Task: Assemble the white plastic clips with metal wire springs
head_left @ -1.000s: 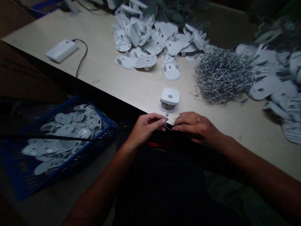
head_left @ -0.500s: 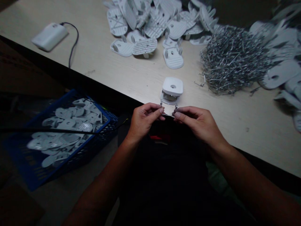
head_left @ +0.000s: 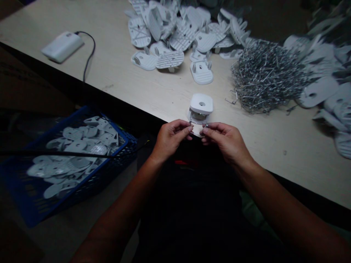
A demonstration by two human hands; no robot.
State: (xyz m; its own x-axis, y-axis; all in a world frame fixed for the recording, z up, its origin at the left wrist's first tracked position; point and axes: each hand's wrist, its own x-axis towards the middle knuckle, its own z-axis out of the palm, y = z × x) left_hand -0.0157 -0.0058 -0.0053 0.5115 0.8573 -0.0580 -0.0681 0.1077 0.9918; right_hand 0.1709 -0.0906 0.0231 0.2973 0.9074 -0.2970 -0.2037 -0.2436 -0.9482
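Note:
At the table's near edge my left hand (head_left: 172, 138) pinches one end of a thin wire spring (head_left: 196, 134). My right hand (head_left: 224, 138) has its fingers closed on the other end, so the spring spans the gap between them. Just beyond my fingertips stands a white plastic clip (head_left: 201, 103), its rounded top plate with a hole facing up and its two plates apart on the near side. The spring's ends are partly hidden by my fingers. Whether the spring touches the clip I cannot tell.
A tangled heap of wire springs (head_left: 270, 76) lies to the right, with white plates (head_left: 319, 91) beyond it. More white plates (head_left: 178, 34) are piled at the back. A white corded device (head_left: 63, 46) sits far left. Below the table, a blue crate (head_left: 109, 160) holds white pieces.
My right hand has shifted slightly left and its end of the spring has turned a little. My left hand keeps its pinch. The whole view has moved slightly.

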